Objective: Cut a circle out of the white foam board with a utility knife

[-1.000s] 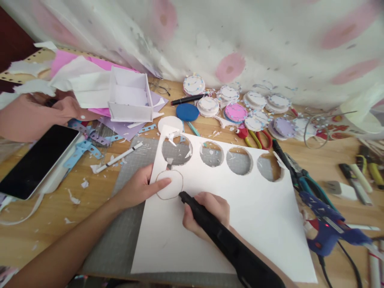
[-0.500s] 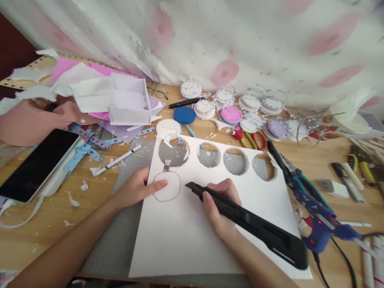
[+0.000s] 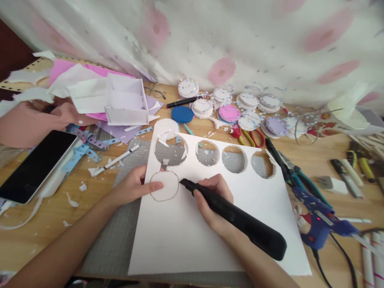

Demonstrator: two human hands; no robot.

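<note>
A white foam sheet lies on a grey cutting mat, with several round holes cut along its far edge. Below the left hole is a pencilled circle. My left hand rests on the sheet's left edge, its forefinger stretched flat onto the circle. My right hand is closed round a black utility knife, whose tip touches the circle's right rim.
Another person's hand lies at the far left beside a phone. A white box, stacked round discs, red scissors, pliers, a blue glue gun and paper scraps surround the sheet on the wooden table.
My right hand swung the knife's handle from pointing toward me to pointing right, and its tip moved from the circle's lower right to the circle's right rim. The left hand stayed.
</note>
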